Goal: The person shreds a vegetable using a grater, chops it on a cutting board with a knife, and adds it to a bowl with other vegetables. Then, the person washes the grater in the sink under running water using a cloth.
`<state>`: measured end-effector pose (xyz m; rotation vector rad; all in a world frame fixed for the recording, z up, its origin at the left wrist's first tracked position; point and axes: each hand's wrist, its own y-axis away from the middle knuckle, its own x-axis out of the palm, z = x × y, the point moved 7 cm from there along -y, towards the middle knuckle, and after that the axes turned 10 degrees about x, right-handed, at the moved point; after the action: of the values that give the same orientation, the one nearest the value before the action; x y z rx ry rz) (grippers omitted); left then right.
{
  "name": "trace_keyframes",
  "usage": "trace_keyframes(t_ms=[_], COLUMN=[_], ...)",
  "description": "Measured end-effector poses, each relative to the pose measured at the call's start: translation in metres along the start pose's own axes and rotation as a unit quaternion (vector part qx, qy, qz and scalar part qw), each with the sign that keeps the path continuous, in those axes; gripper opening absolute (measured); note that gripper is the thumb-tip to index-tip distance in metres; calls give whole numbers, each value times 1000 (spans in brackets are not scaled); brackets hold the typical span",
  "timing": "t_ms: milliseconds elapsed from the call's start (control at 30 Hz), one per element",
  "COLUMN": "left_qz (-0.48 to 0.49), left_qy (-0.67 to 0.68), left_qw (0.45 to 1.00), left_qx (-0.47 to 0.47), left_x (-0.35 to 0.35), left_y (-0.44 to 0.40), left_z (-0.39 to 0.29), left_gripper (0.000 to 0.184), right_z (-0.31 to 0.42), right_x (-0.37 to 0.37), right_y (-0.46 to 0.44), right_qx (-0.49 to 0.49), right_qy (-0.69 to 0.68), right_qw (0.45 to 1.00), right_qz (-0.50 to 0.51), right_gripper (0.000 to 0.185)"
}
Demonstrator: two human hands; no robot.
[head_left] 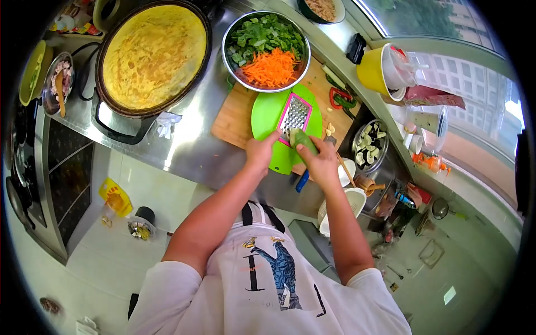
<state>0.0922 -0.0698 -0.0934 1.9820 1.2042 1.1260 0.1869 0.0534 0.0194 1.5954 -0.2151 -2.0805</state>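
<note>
Right fingers: mine (306,151) are curled round a cucumber (302,138), thumb along its top, pinching it firmly.
Cucumber: held right under these fingers, tilted, its pale cut end at the near part of the grater's face.
Left fingers: mine (271,139) are closed on the near-left corner of the pink-framed grater (296,113), pinching its rim.
Grater: slants away from my left fingers, holed metal face up, over the green cutting mat.
Green cutting mat: (265,114) beneath both sets of fingers, lying over the wooden cutting board (228,121).
Blue handle: (302,181) sticks out toward me, just left of my right wrist.
Garlic cloves: (330,129) just beyond my right fingers, on the wooden board.
Peppers: red (336,97) and green (347,103) pieces, farther out past the garlic.
Eggplant chunks: (368,149) in a metal bowl to the right of my right fingers.
Steel mixing bowl: (225,51) straight ahead of my fingers, with shredded carrot (272,68) and chopped greens (265,34).
Round pan: (99,84) well to the left of my left fingers, on the steel worktop (188,146), a broad yellow pancake (156,56) filling it.
</note>
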Motion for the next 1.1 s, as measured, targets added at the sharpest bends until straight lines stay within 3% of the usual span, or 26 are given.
trace_keyframes(t_ms=[67,133,200,233,300,367,500,600,667,700,767,833,933,1100], left_qz=[-10,2,7,10,8,-6,-14,12,19,25,1,4,-5,2], left_qy=[-8,-10,7,25,23,30,-8,-25,-10,7,-17,13,-20,-44], left_qw=[1000,999,999,999,999,999,999,996,998,999,999,999,1000,997], left_qx=[-13,45,41,37,43,42,29,85,54,22,41,38,23,58], left_x=[-5,-5,1,2,4,0,-1,-6,1,4,2,2,1,1], left_y=[-3,-5,-3,0,1,-5,-5,-10,-6,1,-5,-2,-2,-3], left_z=[6,2,5,8,6,2,4,4,0,4,1,-2,1,-2], left_gripper=[30,31,31,31,31,31,32,31,30,30,29,30,29,26], right_z=[-2,5,32,45,36,32,6,24,40,38,31,15,-4,20], right_x=[7,18,17,11,11,1,19,29,24,23,13,12,15,29], right_y=[3,-46,-100,-107,-112,-60,14,-47,-97,-129,-133,-95,-14,-80], right_qx=[97,5,-30,48,-99,9,64,29,-44,-18,24,-25,75,22], right_qy=[-67,-52,-4,-138,-74,-106,-32,-61,-50,-105,-22,-103,-16,-82], right_qw=[992,997,996,989,983,992,997,995,986,989,990,991,996,994], right_qz=[31,-54,-89,-9,-139,-61,-7,-68,-155,-107,-136,-80,48,-63], right_gripper=[59,57,54,51,49,50,50,45,47,46,47,49,54,51])
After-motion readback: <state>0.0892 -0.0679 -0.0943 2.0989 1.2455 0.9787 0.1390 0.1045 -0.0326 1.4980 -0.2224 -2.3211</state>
